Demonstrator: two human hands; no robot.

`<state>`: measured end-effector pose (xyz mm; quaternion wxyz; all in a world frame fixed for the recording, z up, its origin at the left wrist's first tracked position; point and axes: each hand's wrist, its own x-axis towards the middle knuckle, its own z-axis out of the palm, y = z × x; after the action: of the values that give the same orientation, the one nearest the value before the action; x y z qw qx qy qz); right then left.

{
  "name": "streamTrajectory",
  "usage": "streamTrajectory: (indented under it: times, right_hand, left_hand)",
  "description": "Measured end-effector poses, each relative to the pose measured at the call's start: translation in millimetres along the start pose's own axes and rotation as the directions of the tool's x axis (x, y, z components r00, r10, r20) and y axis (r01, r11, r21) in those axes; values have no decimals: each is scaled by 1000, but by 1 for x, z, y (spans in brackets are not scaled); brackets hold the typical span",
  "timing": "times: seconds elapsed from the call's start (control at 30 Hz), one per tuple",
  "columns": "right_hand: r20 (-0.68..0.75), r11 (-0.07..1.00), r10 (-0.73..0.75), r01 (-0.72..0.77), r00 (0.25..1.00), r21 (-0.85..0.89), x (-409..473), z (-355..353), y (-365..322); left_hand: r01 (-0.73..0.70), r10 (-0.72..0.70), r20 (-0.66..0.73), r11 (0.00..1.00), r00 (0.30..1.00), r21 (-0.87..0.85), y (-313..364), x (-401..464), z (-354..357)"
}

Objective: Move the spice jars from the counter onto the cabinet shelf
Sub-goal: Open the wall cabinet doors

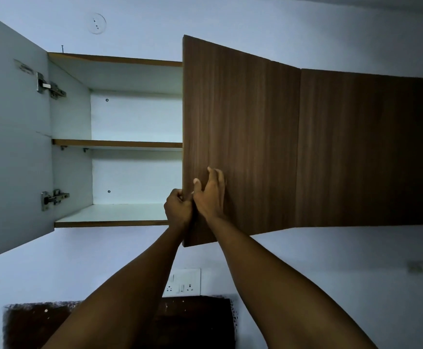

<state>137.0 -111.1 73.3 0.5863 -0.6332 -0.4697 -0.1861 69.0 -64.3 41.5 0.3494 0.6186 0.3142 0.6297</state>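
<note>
Left hand [177, 207] gripped the free edge of the brown cabinet door [240, 137]. Right hand [209, 195] pressed palm-first on its face, fingers loosely bent. Up and left of both hands, the cabinet shelf [117, 143] ran level, left to right, with its front edge toward the person.

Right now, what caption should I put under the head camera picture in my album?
Left hand grips the brown cabinet door by its edge, right hand touches its front, white shelves beside.

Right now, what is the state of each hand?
Left hand: closed on the cabinet door edge.
Right hand: open, pressing the door front.
</note>
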Motion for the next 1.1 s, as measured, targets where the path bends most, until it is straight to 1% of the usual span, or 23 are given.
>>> streamTrajectory:
  times: [0.1,0.23,0.33,0.43,0.5,0.6,0.67,0.77,0.9,1.0,1.1]
  right_hand:
    - [-88,997,22,-28,996,-68,-24,-24,-26]
    - [-196,980,80,-113,977,-161,-56,-71,-47]
    - [-203,971,113,-152,973,-186,-66,-115,-53]
    - [-177,959,63,-108,982,-261,-74,-160,-51]
    - [-187,954,22,-76,982,-289,-79,-186,-46]
    - [-193,956,-7,-50,981,-288,-82,-226,-32]
    - [-206,947,-30,-38,978,-319,-83,-255,-19]
    - [-231,939,-50,-33,972,-343,-83,-294,1]
    - [-225,929,-23,-62,974,-364,-79,-345,29]
    - [-251,950,0,-79,968,-303,-76,-376,51]
    - [-316,969,21,-97,949,-227,-77,-396,72]
  left_hand:
    - [-85,85,39,996,996,-14,25,-40,-12]
    - [-156,166,129,984,978,-85,61,-95,-18]
    - [-221,236,162,970,958,-102,82,-128,-12]
    - [-216,241,186,966,953,-143,101,-163,-2]
    - [-253,284,208,953,936,-167,110,-180,10]
    - [-374,404,242,913,882,-161,126,-205,32]
    - [-434,458,268,889,848,-145,137,-222,49]
    - [-442,469,325,883,822,-158,151,-246,81]
    - [-446,474,373,880,798,-163,170,-275,127]
    - [-435,482,416,876,771,-209,179,-294,156]
    - [-465,511,444,858,735,-219,185,-308,175]
